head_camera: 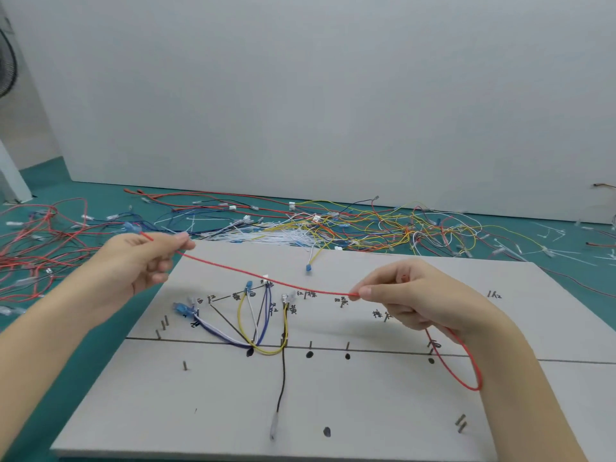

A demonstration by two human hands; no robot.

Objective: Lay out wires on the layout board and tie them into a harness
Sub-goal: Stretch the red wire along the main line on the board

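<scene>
A grey layout board [333, 405] with pegs, black lines and handwritten labels lies in front of me. Yellow, white, blue and black wires [256, 325] are routed on its left half. Stretched above the board is a red wire [266, 278]. My left hand [140, 261] pinches it near its blue-terminal end at the board's far left corner. My right hand [420, 295] pinches it between thumb and forefinger over the board's right half. The wire's slack passes through that hand and loops down below the wrist [466, 371].
Loose red, yellow, white and blue wires and white cable ties [333, 225] are heaped on the green table behind the board. A red bundle [33, 248] lies at the left. A blue-ended yellow wire [310, 266] reaches onto the board's far edge. A fan [6, 65] stands far left.
</scene>
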